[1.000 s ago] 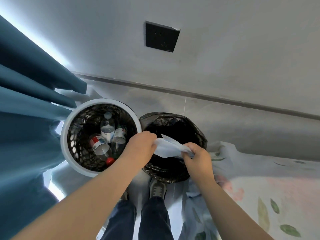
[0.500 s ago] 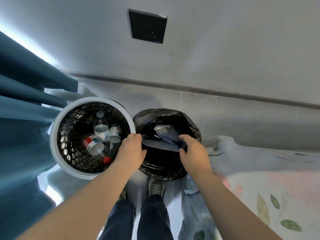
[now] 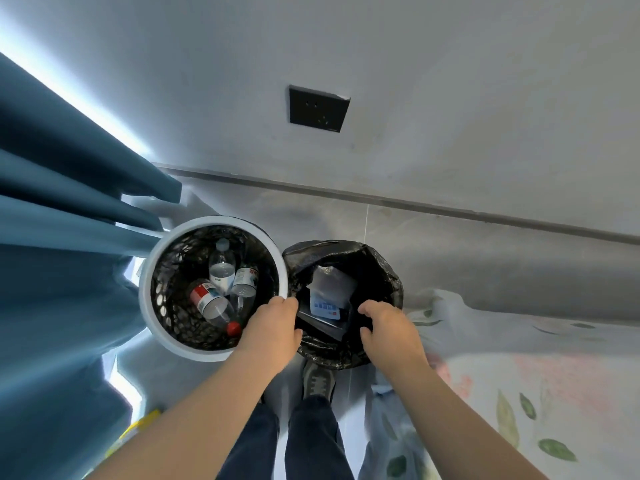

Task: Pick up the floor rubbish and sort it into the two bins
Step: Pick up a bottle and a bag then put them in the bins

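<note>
Two empty grips over the bins: left grip [image 3: 273, 327] and right grip [image 3: 389, 332] loosely curled, holding nothing. White wrapper [image 3: 325, 303] inside black-lined bin [image 3: 388, 268], between and just beyond both grips; plastic bottles [image 3: 221, 271] in white bin [image 3: 145, 296], left of left grip.

The grey tiled floor [image 3: 450, 258] carries two bins side by side, their rims touching: a white-rimmed mesh bin [image 3: 147, 299] on the left and a black-lined bin [image 3: 391, 271] on the right. A grey shoe [image 3: 317, 379] stands just below the black-lined bin. Something yellow [image 3: 138, 427], too unclear to name, lies at lower left.
</note>
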### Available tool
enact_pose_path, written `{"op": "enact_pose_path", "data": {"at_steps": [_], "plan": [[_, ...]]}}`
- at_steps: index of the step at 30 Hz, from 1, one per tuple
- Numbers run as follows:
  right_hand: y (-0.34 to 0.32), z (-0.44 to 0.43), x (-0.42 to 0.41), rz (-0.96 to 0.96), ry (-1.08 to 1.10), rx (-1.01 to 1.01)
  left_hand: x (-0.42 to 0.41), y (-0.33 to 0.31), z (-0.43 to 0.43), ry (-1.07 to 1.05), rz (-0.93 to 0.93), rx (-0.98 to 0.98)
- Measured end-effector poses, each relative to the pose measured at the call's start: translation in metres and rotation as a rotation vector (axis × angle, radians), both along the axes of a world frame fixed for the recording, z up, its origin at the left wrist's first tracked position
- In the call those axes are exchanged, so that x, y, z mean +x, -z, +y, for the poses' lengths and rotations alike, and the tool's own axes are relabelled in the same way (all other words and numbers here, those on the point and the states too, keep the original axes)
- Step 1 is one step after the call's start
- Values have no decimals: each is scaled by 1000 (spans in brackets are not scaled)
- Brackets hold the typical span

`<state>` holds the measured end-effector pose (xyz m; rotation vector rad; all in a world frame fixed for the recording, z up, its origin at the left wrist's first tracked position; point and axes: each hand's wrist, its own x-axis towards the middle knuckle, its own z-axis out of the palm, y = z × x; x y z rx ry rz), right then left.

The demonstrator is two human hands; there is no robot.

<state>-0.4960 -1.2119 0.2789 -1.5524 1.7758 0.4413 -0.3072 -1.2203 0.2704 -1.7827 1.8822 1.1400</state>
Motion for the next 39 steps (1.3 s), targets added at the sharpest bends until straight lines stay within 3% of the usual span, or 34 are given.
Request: {"op": "enact_pose_path", "data": {"at_steps": [5, 14, 20, 28, 39], "plan": [[-62, -6, 9, 109, -199, 56, 8, -59, 7, 109, -39, -10], [-207, -15, 35, 91, -215, -36, 36, -193, 9, 60, 36, -84], [-302, -14, 69, 54, -309, -58, 73, -283, 27, -101, 107, -149], [-417, -15, 128, -14, -417, -238, 133, -388, 53, -283, 90, -313], [-510, -36, 215, -190, -762, -450, 185, -490, 76, -588, -43, -422]]}}
